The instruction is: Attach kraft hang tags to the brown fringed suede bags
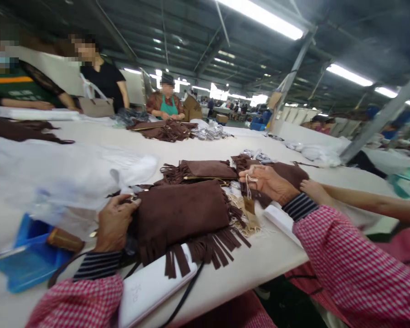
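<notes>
White slab nearest | brown bag crosswise, just right of left grip, which pinches its edge | right grip clamped on string

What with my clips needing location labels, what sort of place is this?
Probably a bag factory: brown, fringed, suede-like bags on a white worktable, a person in a green apron, tubular ceiling lights.
</notes>
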`<state>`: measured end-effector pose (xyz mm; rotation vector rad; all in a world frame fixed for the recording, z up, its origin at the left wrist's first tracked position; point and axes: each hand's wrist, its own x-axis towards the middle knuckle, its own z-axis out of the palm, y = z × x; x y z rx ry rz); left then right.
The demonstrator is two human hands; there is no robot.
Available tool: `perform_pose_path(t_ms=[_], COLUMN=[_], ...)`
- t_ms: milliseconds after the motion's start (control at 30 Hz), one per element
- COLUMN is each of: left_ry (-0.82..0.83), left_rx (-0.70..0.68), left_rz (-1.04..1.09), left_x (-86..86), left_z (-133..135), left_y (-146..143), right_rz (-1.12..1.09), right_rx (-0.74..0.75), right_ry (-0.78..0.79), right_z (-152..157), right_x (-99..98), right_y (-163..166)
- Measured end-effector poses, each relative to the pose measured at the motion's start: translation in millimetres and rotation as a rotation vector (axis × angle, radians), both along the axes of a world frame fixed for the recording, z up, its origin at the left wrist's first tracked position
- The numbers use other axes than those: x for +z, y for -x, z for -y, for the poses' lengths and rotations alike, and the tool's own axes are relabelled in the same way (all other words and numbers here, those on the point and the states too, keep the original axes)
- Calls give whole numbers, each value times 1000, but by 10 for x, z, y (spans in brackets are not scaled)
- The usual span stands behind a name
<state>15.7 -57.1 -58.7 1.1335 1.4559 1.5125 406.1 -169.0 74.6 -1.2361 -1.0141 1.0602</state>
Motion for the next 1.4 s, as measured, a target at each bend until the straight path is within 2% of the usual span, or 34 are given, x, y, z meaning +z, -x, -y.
perform_pose_path(t_ms=[67,233,367,533,800,1000,1167,1400], left_ry=[23,73,143,193,172,138,116,100], left_rx=[-126,-190,-218,-216,-182,-180,-190,-181], left_rz=[151,389,430,431,377,437,497,519], left_x=[-17,28,64,52,83,98,119,116], left_z=[4,-21,-49,-83,-24,4,4,4], left_y=[6,50,124,141,53,53,40,25], right_rz=[15,259,415,503,624,489,540,511], right_rx=[94,406,587,673,715,729,688,725], right_ry=[10,25,-9,-75,-111,-92,-102,-111], right_z=[-166,-658,-1001,-1285,-1507,-1514,-1496,-1504], right_x=[-79,-255,-335,-388,-425,-412,-423,-439], right_y=[229,978,1610,2128,2276,2326,2423,2434])
